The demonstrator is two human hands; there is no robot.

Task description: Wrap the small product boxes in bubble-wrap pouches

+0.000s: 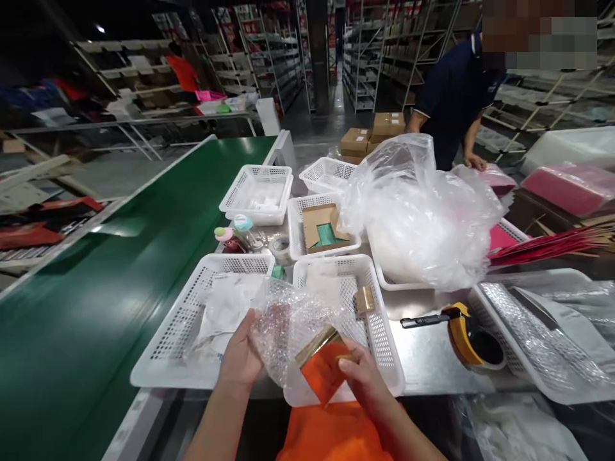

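Observation:
My left hand [244, 351] is closed on a clear sheet of bubble wrap [281, 333], which hangs over the near rims of two white baskets. In my right hand [362, 371] is a small shiny gold box [323, 371], tilted, its mirror-like face reflecting orange. The box is just to the right of the bubble wrap; whether they touch I cannot tell. Below both hands is the right-hand white basket [387, 339], with another small gold box [364, 299] inside. The left-hand white basket [166, 346] holds white paper and clear plastic packets [228, 304].
A green conveyor belt [120, 269] runs along the left. A yellow tape dispenser [464, 336] and a black cutter [423, 320] lie to the right. A large clear plastic bag [423, 224] bulges behind them. A co-worker in a dark shirt [451, 96] stands at the back right.

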